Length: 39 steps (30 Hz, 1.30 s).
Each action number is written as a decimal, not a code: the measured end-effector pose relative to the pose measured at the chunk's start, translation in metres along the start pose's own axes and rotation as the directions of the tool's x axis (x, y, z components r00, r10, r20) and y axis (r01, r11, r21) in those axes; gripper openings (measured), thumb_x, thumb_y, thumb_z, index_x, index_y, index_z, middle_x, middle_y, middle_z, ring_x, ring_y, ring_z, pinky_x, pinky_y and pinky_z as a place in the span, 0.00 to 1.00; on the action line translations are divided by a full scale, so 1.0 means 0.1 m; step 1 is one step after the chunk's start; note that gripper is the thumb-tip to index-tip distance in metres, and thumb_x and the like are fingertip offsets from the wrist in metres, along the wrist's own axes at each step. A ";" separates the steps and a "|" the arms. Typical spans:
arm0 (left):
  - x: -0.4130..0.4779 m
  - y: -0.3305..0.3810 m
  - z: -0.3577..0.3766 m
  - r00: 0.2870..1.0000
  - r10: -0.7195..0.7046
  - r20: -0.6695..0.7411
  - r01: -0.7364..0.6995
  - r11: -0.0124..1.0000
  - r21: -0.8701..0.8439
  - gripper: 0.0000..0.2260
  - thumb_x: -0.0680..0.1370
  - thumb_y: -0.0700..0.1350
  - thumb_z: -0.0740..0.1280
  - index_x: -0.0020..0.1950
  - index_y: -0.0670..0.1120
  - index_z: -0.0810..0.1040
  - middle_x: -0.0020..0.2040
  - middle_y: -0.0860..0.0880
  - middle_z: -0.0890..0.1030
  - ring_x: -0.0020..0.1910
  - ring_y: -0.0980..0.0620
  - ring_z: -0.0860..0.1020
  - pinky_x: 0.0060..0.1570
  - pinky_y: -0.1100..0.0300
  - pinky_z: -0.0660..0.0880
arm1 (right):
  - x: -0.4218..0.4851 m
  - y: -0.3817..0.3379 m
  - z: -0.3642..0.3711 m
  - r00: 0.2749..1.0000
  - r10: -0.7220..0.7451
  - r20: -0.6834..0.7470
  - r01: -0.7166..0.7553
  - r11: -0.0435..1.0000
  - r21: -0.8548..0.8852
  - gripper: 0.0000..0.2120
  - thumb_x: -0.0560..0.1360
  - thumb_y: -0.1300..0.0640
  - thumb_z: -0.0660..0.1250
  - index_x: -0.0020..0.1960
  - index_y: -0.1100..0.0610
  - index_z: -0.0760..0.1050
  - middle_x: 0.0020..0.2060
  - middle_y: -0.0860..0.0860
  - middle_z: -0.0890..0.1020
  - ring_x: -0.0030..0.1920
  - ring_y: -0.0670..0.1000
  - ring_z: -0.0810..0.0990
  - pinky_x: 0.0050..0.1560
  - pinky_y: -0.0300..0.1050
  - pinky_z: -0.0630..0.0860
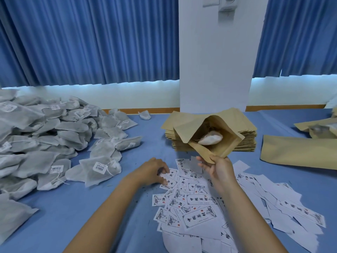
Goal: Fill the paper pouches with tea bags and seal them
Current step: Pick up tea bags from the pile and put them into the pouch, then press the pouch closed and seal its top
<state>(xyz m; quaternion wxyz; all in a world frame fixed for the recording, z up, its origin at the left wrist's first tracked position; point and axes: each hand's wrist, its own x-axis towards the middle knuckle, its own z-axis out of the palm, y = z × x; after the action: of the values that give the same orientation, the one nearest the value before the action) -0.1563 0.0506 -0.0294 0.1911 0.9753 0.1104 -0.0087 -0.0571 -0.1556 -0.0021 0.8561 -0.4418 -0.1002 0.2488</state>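
Right hand (219,172): grips the open paper pouch (184,132) by its lower corner, thumb on the near face, fingers behind. Raised above the table (73,207) with the mouth tilted toward the head camera, probably to keep the opening spread and the contents in sight.
Tea bag (210,139): lies inside the held pouch, near its middle, pale against the brown lining. Filling judged done for this pouch.
Left hand (153,170): fingers curled down onto a printed label (170,178) at the far left edge of the label spread, pinching it. Fingertips blurred, exact grip hard to tell.
Loose labels (198,216): scattered on the table just below both hands, within easy reach, presumably for closing the pouch mouth.
Tea bag pile (45,136): heaped at the left, well apart from the pouch, on the free hand's side.
Pouch stack (244,139): flat empties, just behind the held pouch.
Filled pouches (317,130): set aside at far right, apart from the empties.
Step in hand: sealing not yet done, mouth open.
Risk: thin paper held by one corner, liable to sag or spill the bag during the label pickup.
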 end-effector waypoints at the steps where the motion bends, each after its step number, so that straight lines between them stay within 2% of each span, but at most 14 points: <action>1: 0.01 -0.01 0.01 1.000 -0.015 -0.010 0.015 0.998 -0.057 0.14 0.71 0.48 0.75 0.52 0.52 0.76 0.44 0.53 0.77 0.48 0.55 0.67 0.45 0.64 0.67 | 0.00 0.00 0.00 1.000 0.000 -0.002 0.000 1.000 -0.002 0.16 0.81 0.69 0.51 0.67 0.71 0.64 0.44 0.61 0.80 0.30 0.51 0.83 0.29 0.40 0.79; 4: 0.05 0.02 -0.01 0.999 -0.025 0.021 0.026 0.999 -0.021 0.12 0.70 0.48 0.76 0.49 0.53 0.76 0.38 0.57 0.75 0.47 0.57 0.66 0.39 0.65 0.64 | 0.00 0.00 -0.01 1.000 0.003 -0.007 -0.003 1.000 -0.004 0.15 0.81 0.69 0.51 0.66 0.71 0.65 0.43 0.61 0.80 0.30 0.51 0.83 0.29 0.40 0.79; 8: 0.08 0.04 -0.05 0.999 -0.014 0.029 0.010 0.992 0.126 0.13 0.69 0.52 0.76 0.49 0.52 0.76 0.51 0.55 0.72 0.50 0.55 0.65 0.50 0.58 0.66 | 0.00 0.00 -0.01 1.000 0.005 -0.003 -0.005 1.000 -0.010 0.14 0.81 0.69 0.51 0.64 0.71 0.67 0.42 0.60 0.81 0.31 0.51 0.83 0.30 0.40 0.79; 12: 0.03 0.13 -0.09 0.999 -0.034 0.009 0.033 0.998 0.044 0.14 0.69 0.46 0.77 0.41 0.53 0.70 0.46 0.52 0.75 0.42 0.53 0.69 0.43 0.59 0.67 | -0.02 0.00 0.00 1.000 0.001 -0.009 -0.001 1.000 -0.015 0.11 0.81 0.69 0.51 0.59 0.66 0.68 0.41 0.59 0.81 0.30 0.51 0.83 0.30 0.40 0.79; 14: -0.04 0.31 -0.15 0.999 -0.025 -0.045 0.018 0.990 -0.139 0.14 0.69 0.43 0.76 0.39 0.53 0.71 0.40 0.54 0.78 0.36 0.55 0.72 0.38 0.62 0.68 | -0.02 0.00 0.00 0.999 0.005 -0.032 -0.005 1.000 -0.006 0.09 0.81 0.69 0.51 0.55 0.63 0.69 0.37 0.58 0.83 0.30 0.51 0.83 0.30 0.41 0.79; 17: -0.19 0.72 -0.28 0.993 0.102 0.052 -0.046 0.771 -0.635 0.06 0.75 0.41 0.72 0.48 0.50 0.78 0.38 0.48 0.84 0.30 0.54 0.78 0.31 0.63 0.74 | 0.02 0.03 -0.01 0.997 0.023 -0.074 -0.026 0.999 -0.038 0.06 0.80 0.68 0.54 0.52 0.63 0.69 0.31 0.55 0.83 0.29 0.52 0.83 0.25 0.40 0.77; 19: -0.20 1.06 -0.29 0.979 0.181 0.090 -0.044 0.627 -0.778 0.07 0.80 0.40 0.63 0.57 0.45 0.76 0.35 0.47 0.83 0.24 0.55 0.75 0.24 0.66 0.70 | 0.02 0.07 0.00 0.996 0.034 -0.087 -0.043 0.993 -0.111 0.05 0.77 0.67 0.57 0.48 0.64 0.72 0.30 0.55 0.81 0.30 0.54 0.81 0.26 0.41 0.77; 22: -0.01 1.52 -0.33 0.996 -0.078 0.046 0.074 0.399 -0.914 0.13 0.81 0.33 0.54 0.64 0.41 0.69 0.39 0.43 0.80 0.27 0.54 0.75 0.25 0.65 0.67 | 0.00 0.14 0.04 0.999 0.009 -0.044 -0.015 0.993 -0.120 0.10 0.77 0.67 0.57 0.48 0.60 0.76 0.35 0.56 0.83 0.35 0.52 0.82 0.37 0.49 0.80; 23: 0.11 1.61 -0.34 0.978 -0.208 0.006 0.095 0.421 -0.902 0.15 0.81 0.33 0.55 0.66 0.40 0.67 0.46 0.39 0.80 0.36 0.49 0.80 0.30 0.62 0.72 | -0.01 0.16 0.06 1.000 -0.003 -0.030 0.000 0.994 -0.105 0.11 0.77 0.68 0.56 0.50 0.59 0.76 0.35 0.55 0.83 0.34 0.50 0.82 0.35 0.49 0.79; 25: 0.36 1.70 -0.34 0.900 -0.406 -0.158 0.179 0.677 -0.714 0.18 0.78 0.34 0.62 0.68 0.36 0.66 0.59 0.36 0.76 0.57 0.40 0.77 0.52 0.55 0.75 | -0.02 0.18 0.10 1.000 -0.010 -0.018 0.009 0.997 -0.072 0.12 0.78 0.70 0.56 0.54 0.59 0.75 0.38 0.55 0.83 0.33 0.50 0.82 0.33 0.48 0.77; 28: 0.54 1.64 -0.30 0.823 -0.405 -0.398 0.240 0.883 -0.404 0.14 0.79 0.36 0.60 0.65 0.36 0.70 0.61 0.38 0.76 0.59 0.40 0.76 0.57 0.52 0.73 | -0.06 0.20 0.16 1.000 -0.013 0.013 0.015 0.994 -0.110 0.16 0.77 0.72 0.54 0.55 0.57 0.73 0.37 0.54 0.83 0.33 0.51 0.81 0.29 0.44 0.77; 32: 0.75 1.36 -0.40 0.803 -0.418 -0.425 0.450 0.893 -0.028 0.19 0.82 0.42 0.55 0.73 0.44 0.61 0.70 0.42 0.67 0.69 0.44 0.67 0.66 0.53 0.64 | -0.13 0.23 0.21 0.984 0.042 0.175 -0.009 0.983 -0.183 0.16 0.79 0.70 0.53 0.64 0.62 0.69 0.41 0.56 0.82 0.33 0.53 0.81 0.29 0.44 0.76; 35: 0.82 1.25 -0.45 0.840 -0.380 -0.388 0.465 0.872 0.152 0.23 0.81 0.43 0.57 0.76 0.44 0.56 0.73 0.42 0.61 0.72 0.44 0.61 0.71 0.51 0.60 | -0.11 0.17 0.19 0.984 0.056 0.169 -0.036 0.992 -0.118 0.15 0.80 0.70 0.53 0.62 0.61 0.70 0.39 0.55 0.83 0.30 0.52 0.82 0.27 0.43 0.76; 39: 0.47 1.51 -0.27 0.788 -0.315 -0.529 0.477 0.855 0.202 0.21 0.80 0.50 0.61 0.68 0.39 0.63 0.61 0.42 0.74 0.58 0.46 0.76 0.51 0.57 0.73 | -0.09 0.15 0.18 0.988 0.079 0.136 -0.075 0.997 -0.033 0.14 0.77 0.72 0.54 0.58 0.63 0.72 0.31 0.52 0.82 0.28 0.46 0.79 0.26 0.39 0.75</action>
<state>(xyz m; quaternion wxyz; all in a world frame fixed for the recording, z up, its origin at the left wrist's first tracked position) -0.0783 -0.0654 0.0492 -0.0117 0.9183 0.3557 0.1734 -0.0766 -0.1397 -0.0034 0.8307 -0.4393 -0.1450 0.3098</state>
